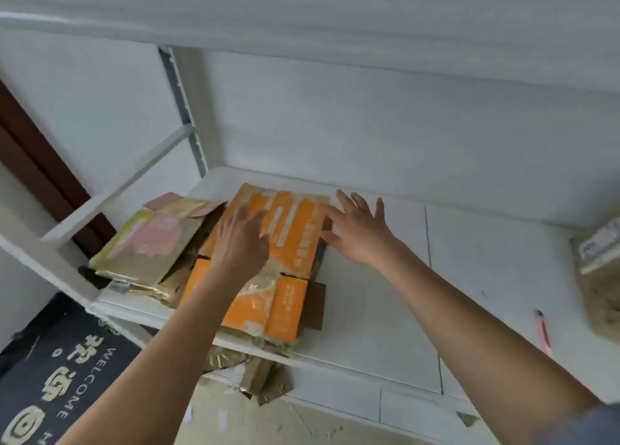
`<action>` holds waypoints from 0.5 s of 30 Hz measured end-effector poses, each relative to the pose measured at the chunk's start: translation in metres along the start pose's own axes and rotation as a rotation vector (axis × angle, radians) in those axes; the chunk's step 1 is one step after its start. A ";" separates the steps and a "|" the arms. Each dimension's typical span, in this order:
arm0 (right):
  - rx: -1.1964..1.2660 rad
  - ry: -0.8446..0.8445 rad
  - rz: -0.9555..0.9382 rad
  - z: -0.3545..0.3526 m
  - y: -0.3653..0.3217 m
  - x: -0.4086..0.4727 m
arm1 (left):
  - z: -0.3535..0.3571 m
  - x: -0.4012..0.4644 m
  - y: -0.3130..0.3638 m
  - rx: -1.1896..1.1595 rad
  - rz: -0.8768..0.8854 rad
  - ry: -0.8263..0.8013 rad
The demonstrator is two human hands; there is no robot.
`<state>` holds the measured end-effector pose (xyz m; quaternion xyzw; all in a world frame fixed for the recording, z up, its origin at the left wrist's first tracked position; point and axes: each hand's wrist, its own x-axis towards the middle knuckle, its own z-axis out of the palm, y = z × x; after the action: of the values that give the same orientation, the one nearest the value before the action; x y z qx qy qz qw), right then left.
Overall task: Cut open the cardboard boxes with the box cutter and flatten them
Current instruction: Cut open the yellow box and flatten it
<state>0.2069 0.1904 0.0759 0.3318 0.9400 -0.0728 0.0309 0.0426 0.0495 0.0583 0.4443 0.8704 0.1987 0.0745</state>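
Orange cardboard lay under both my palms: the flattened orange box sat on the white shelf, its near flaps reaching the front edge. My left hand lay flat on top of it, fingers straight and spread, gripping nothing. My right hand was at the box's right edge, fingers splayed and pointing away from me, thumb against the cardboard side; whether the palm bore down or only brushed it, I could not tell. Just left of the orange box, and touching it, a flattened yellow-and-pink box rested on more flattened cardboard, tilted up a little. Well off to the right, the pink box cutter lay alone on the shelf near the front edge, neither hand near it. Beyond it, at the far right, a brown cardboard box stood partly out of view. Below the shelf, cardboard scraps lay on the floor, and a dark welcome mat showed at the lower left.
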 end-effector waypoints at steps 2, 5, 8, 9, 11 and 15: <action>0.000 0.011 0.084 -0.004 0.055 -0.033 | 0.021 -0.004 0.053 -0.030 0.072 -0.034; -0.007 0.031 0.203 -0.008 0.135 -0.082 | 0.058 -0.014 0.137 -0.044 0.162 -0.075; -0.024 0.044 0.302 -0.006 0.214 -0.133 | 0.100 -0.034 0.219 -0.013 0.212 -0.130; -0.031 0.049 0.336 -0.005 0.239 -0.151 | 0.113 -0.042 0.245 -0.008 0.225 -0.160; -0.057 0.086 0.413 -0.002 0.288 -0.185 | 0.137 -0.058 0.293 0.008 0.256 -0.223; -0.123 0.180 0.577 0.003 0.363 -0.239 | 0.173 -0.084 0.365 -0.003 0.297 -0.288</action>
<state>0.6209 0.3216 0.0565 0.5874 0.8088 0.0259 -0.0129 0.4165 0.2225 0.0477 0.5914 0.7755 0.1431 0.1686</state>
